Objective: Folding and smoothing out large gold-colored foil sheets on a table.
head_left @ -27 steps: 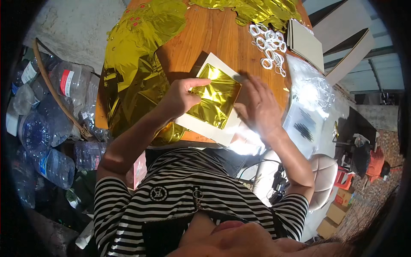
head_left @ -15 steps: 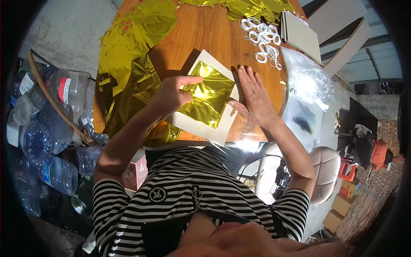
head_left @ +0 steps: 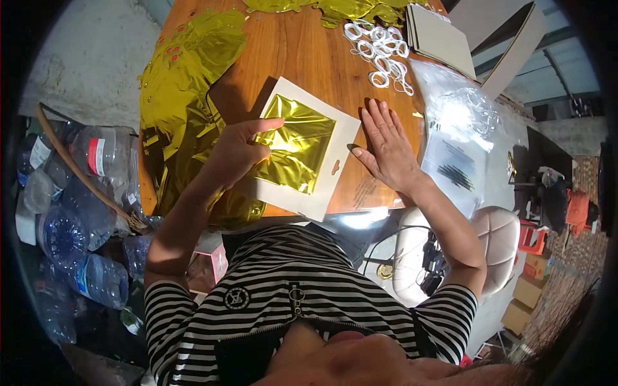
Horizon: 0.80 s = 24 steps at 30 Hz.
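Note:
A folded square of shiny gold foil point(head_left: 299, 138) lies on a cream-white card point(head_left: 322, 193), which has a small hang hole near its right edge. The card rests at a slant on the wooden table. At the foil's left side, my left hand point(head_left: 237, 151) is closed, with forefinger and thumb over the foil and the other fingers curled out of sight. It seems to grip the foil and card at that edge. My right hand point(head_left: 391, 151) lies flat on the tabletop to the right of the card, fingers stretched and holding nothing; its thumb points toward the card's edge.
More gold foil pieces point(head_left: 187, 77) spread over the left of the wooden table point(head_left: 283, 45). White ribbon loops point(head_left: 380, 48) and stacked cards point(head_left: 444, 42) are at the far right, above clear plastic bags point(head_left: 454, 141). Plastic bottles point(head_left: 96, 151) crowd the left; a padded chair point(head_left: 496, 248) stands right.
My right hand has slid right, off the card's edge, uncovering the hang hole. My left hand stays at the foil's left side. The whole view has shifted slightly.

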Motion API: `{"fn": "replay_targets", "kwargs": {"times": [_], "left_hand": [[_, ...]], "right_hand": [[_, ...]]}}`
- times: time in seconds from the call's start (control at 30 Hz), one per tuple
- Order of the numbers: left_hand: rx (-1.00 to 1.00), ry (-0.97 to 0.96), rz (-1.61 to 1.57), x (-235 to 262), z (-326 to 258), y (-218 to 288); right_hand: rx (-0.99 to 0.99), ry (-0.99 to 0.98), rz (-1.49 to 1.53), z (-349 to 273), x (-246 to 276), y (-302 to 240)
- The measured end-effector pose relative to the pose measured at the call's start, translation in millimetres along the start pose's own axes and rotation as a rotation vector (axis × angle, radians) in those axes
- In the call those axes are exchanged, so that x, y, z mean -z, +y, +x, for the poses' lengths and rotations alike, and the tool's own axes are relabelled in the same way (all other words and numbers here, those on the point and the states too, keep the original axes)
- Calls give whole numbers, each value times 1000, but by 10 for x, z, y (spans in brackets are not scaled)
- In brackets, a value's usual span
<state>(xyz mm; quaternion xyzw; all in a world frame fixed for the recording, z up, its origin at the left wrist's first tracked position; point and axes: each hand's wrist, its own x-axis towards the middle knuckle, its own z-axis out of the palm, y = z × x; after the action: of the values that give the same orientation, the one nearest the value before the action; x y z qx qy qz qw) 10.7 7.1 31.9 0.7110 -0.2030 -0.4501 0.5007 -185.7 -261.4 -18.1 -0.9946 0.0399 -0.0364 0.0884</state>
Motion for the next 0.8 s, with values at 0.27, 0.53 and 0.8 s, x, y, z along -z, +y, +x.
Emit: {"fn": "replay_targets", "kwargs": {"times": [0.27, 0.53, 0.8], "left_hand": [[-31, -4, 23, -51, 73, -108], [59, -38, 87, -164, 68, -56], [-51, 18, 53, -158, 108, -131]], "right_hand": [[83, -22, 14, 88, -10, 83], [105, 0, 29, 87, 24, 58], [506, -17, 156, -110, 200, -272]]}}
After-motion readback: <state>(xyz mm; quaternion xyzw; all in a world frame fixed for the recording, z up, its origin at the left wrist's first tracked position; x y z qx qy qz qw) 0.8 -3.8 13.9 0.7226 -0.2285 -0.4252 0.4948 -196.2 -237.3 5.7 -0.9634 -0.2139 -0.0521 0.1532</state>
